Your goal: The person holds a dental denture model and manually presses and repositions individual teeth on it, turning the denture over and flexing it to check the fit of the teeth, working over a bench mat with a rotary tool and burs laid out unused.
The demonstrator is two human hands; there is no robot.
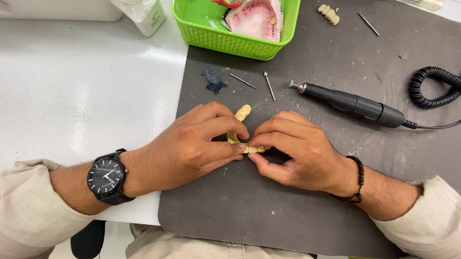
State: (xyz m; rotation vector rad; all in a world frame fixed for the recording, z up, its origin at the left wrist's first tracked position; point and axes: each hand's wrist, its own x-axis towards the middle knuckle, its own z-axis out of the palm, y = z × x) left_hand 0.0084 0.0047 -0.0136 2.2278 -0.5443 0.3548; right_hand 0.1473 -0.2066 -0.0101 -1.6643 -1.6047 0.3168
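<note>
On dark mat (299,210), centre of table (76,91): left hand (188,148) and right hand (297,150) meet, fingers of both pinching a yellowish dental arch model (243,114) between them, one end sticking up. Black rotary handpiece (353,104) lies just beyond; green basket (214,33) behind, well apart.

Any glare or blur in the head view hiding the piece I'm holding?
Head view: sharp overall; soft glare streaks on the white table; the grey mat is matte and evenly lit; the yellowish tooth model is mostly hidden by the left hand and right hand, not by glare.
</note>
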